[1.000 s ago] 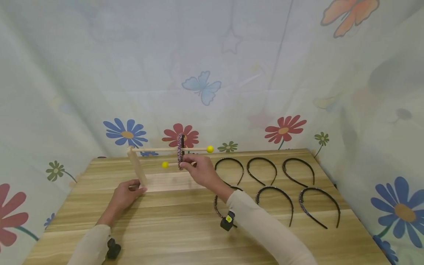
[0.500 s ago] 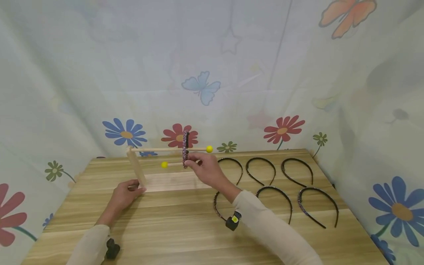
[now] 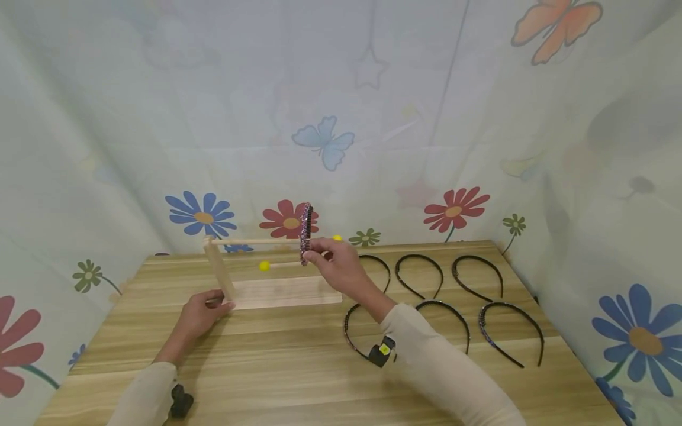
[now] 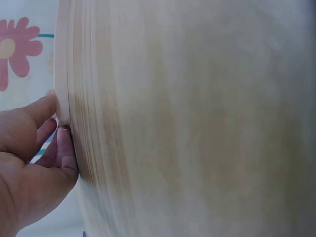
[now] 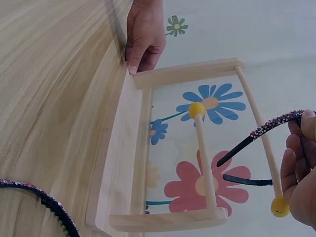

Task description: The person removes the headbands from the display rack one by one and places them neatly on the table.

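Observation:
My right hand (image 3: 341,269) pinches a beaded headband (image 3: 306,232) between thumb and fingers at the wooden rack's upper rod (image 3: 256,241). In the right wrist view the headband's (image 5: 274,123) two dark tips point away from the hand, and its arms lie on either side of that rod. The rod's yellow end ball (image 5: 280,207) is close to my fingers. With thumb and fingers, my left hand (image 3: 201,313) grips the left corner of the rack's flat base (image 3: 288,293), below the upright (image 3: 218,267). A second rod, ending in a yellow ball (image 3: 264,266), points left.
Several dark headbands lie in two rows on the right of the wooden table (image 3: 256,367), among them a back-row one (image 3: 421,255) and a front-right one (image 3: 511,305). The nearest headband (image 3: 346,331) lies below my right forearm. A flowered cloth (image 3: 325,177) hangs behind.
My right hand has moved right and slightly up, carrying the headband along the upper rod toward its ball end. The left hand and the rack have stayed in place.

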`<state>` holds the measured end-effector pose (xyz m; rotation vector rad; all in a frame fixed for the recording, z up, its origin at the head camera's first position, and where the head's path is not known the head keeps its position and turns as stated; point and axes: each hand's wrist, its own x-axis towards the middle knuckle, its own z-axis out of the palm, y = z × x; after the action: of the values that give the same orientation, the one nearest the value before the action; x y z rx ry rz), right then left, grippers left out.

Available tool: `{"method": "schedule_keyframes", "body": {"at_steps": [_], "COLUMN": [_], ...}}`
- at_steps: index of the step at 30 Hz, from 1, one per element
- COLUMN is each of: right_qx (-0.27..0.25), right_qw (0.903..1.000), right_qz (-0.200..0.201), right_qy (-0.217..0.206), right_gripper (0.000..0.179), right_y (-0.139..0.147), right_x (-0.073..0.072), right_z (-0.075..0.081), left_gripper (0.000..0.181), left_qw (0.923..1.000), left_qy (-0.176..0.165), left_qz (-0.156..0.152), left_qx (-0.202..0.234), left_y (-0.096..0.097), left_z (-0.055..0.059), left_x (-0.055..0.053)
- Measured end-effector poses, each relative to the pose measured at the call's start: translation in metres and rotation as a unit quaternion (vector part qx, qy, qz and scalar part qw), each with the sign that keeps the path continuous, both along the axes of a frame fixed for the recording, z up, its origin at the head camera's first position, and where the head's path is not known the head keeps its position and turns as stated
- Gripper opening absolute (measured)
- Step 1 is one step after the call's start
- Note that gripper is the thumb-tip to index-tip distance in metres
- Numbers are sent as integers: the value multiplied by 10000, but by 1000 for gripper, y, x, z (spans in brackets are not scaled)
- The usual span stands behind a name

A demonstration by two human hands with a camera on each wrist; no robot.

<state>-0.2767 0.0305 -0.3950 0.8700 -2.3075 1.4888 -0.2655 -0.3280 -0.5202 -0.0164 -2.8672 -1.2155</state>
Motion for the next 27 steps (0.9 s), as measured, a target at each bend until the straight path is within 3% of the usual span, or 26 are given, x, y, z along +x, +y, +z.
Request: {"method": "schedule_keyframes", "body": {"at_steps": [16,27], "right_qx": [-44,-3], "right_qw": [9996,9992], "right_qz": [-267,-401], "right_qy": [33,73], "right_gripper": [13,16], "right_y": [23,39], "right_x": [-2,-3], "right_z": [20,23], "left_gripper": [55,54], "left_qw": [9999,9999], "left_qy": [-21,-25], "left_qz": [61,84], "left_qx": [-103,-122], "left_y": [1,1], "left_z": [2,2], "left_x": [0,-1]}}
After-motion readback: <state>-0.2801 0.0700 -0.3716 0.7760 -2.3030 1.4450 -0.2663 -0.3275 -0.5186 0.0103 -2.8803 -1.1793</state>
